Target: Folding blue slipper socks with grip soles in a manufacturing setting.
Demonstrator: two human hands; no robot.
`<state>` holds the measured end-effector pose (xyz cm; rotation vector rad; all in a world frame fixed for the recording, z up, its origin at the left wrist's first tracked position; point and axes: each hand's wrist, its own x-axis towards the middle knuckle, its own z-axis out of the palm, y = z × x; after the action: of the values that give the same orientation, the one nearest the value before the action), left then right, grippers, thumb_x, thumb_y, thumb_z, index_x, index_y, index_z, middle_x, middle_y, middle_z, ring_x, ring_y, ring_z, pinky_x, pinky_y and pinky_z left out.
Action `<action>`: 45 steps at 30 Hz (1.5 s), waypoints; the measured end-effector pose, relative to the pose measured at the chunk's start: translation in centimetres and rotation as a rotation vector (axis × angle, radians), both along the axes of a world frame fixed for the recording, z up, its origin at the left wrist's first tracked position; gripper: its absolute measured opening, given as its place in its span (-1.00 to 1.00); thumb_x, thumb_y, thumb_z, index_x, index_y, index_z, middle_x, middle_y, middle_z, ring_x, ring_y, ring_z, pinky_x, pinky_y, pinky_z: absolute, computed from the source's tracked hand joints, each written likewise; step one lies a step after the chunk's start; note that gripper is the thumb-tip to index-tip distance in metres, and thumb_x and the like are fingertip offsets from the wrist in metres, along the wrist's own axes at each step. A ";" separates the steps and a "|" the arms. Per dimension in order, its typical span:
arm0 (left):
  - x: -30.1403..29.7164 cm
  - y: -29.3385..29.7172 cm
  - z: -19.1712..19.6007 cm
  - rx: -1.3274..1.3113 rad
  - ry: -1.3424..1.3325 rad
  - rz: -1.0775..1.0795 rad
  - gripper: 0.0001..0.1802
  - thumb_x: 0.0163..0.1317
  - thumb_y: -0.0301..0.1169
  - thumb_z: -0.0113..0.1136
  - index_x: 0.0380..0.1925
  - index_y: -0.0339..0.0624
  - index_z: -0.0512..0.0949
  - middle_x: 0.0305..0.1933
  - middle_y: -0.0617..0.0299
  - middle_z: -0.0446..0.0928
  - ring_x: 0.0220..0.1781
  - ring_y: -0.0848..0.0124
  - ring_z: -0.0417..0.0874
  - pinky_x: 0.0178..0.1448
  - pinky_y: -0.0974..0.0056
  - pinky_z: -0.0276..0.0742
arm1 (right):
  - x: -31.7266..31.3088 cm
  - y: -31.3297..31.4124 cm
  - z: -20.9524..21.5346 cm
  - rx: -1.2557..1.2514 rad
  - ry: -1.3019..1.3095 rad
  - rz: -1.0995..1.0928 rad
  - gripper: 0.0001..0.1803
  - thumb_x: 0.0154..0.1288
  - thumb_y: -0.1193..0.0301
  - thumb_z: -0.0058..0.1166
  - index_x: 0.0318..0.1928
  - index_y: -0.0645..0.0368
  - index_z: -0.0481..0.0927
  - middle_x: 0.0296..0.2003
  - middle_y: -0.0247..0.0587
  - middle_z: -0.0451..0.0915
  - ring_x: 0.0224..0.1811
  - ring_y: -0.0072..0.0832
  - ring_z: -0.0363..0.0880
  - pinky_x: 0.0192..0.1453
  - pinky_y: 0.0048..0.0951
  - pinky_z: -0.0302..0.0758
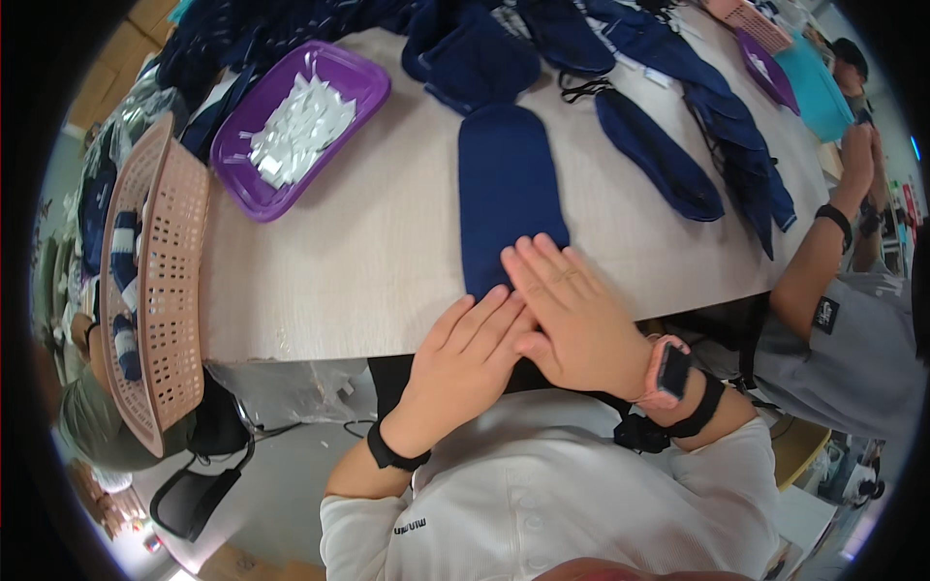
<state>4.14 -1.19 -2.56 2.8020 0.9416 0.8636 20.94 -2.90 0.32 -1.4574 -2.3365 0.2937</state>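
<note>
A long navy cloth piece point(509, 184) lies flat on the table, its rounded far end pointing away from me. My right hand point(591, 324) rests over its near right end with fingers stretched and close together. Beside it, my left hand point(465, 353) lies flat at the near end, fingertips tucked up against the right hand. Neither hand grips anything, and both cover the cloth's near edge. A folded navy cloth point(475, 58) touches its far end. To the right is a narrow sock-shaped navy piece point(659, 155) with a black loop.
A purple tray point(373, 82) of small white tags stands at the left on the pale table point(320, 281). Left of it is a peach basket point(174, 290) with banded navy bundles. More navy pieces point(727, 116) lie far right. Co-workers sit on both sides; one grey sleeve point(852, 329) is close.
</note>
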 end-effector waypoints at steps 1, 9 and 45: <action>-0.3 -0.2 0.0 -0.036 0.023 0.019 -0.68 0.02 -0.43 0.03 -0.16 -0.14 0.50 -0.05 0.26 0.49 0.07 0.39 0.44 0.19 0.23 0.23 | -0.2 0.0 -0.2 0.009 0.007 0.005 -0.39 0.22 0.16 -0.12 0.16 0.35 0.23 0.15 0.08 0.25 0.24 -0.12 0.18 0.27 -0.17 0.10; -1.2 0.5 2.1 -0.125 0.084 0.104 -0.62 -0.06 -0.51 0.09 -0.13 -0.13 0.50 -0.07 0.23 0.49 0.07 0.36 0.44 0.21 0.16 0.22 | 0.9 -0.4 0.9 0.000 0.033 0.051 -0.40 0.21 0.25 -0.08 0.18 0.33 0.19 0.15 0.08 0.25 0.23 -0.08 0.19 0.26 -0.16 0.13; -1.8 1.9 2.9 -0.258 0.058 -0.052 -0.47 -0.08 -0.20 0.23 -0.03 -0.03 0.48 0.04 0.27 0.46 0.14 0.36 0.41 0.21 0.18 0.24 | 3.9 -0.1 -0.9 0.176 0.154 -0.294 -0.66 0.00 0.44 0.06 -0.13 0.17 0.49 -0.14 -0.11 0.48 0.02 -0.13 0.39 0.06 -0.22 0.33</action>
<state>2.32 0.69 0.32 2.6295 0.9107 0.6084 24.89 -3.00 -0.58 -1.6016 -1.9432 0.1125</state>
